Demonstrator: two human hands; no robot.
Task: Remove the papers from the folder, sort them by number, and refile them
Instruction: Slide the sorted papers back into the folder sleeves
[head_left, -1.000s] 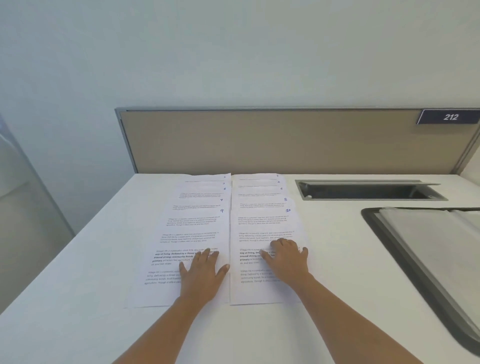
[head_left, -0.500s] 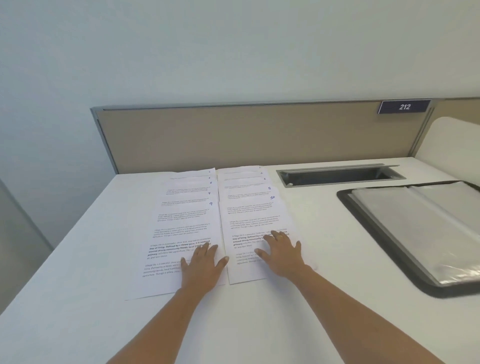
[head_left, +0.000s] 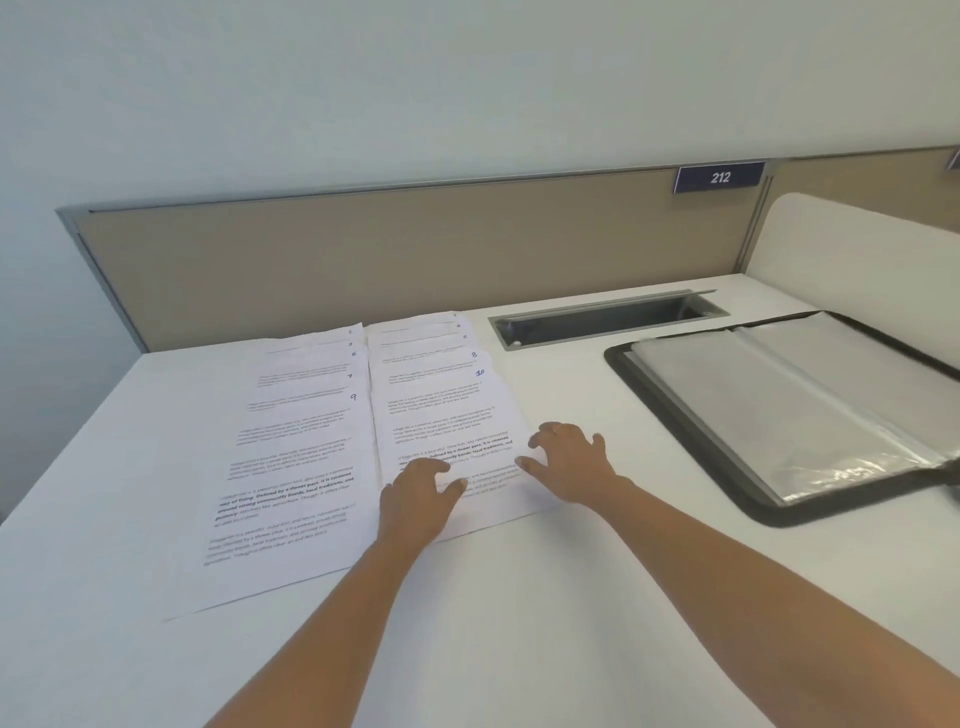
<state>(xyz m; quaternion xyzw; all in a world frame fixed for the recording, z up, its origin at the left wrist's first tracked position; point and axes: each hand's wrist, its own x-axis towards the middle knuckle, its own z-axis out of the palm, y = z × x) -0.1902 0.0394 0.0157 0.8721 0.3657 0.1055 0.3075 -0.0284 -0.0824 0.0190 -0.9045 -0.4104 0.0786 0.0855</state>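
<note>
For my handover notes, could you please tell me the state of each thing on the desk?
Left paper stack, fanned, 9 topmost.
Right paper stack, fanned, 10 topmost.
Folder, open.
Desk cable hatch, open.
Left hand, on right paper stack.
Right hand, touching its edge.

An office: a numbered cubicle workstation. Along the far edge of the white desk (head_left: 519, 623), a low beige fabric partition panel (head_left: 415, 260) in a grey metal frame, with a dark blue number plate (head_left: 719, 177) reading 212 at its far right corner. Right of that, a second beige panel (head_left: 857, 176) and a white rounded divider (head_left: 852, 249). Set into the desk near the partition, a recessed metal cable trough (head_left: 608, 319). On the right, an open black display folder (head_left: 675, 415) of clear plastic sleeves; on the left, two fanned columns of printed sheets (head_left: 291, 467), hand-numbered at their corners. Behind everything, a plain pale wall (head_left: 363, 78).
</note>
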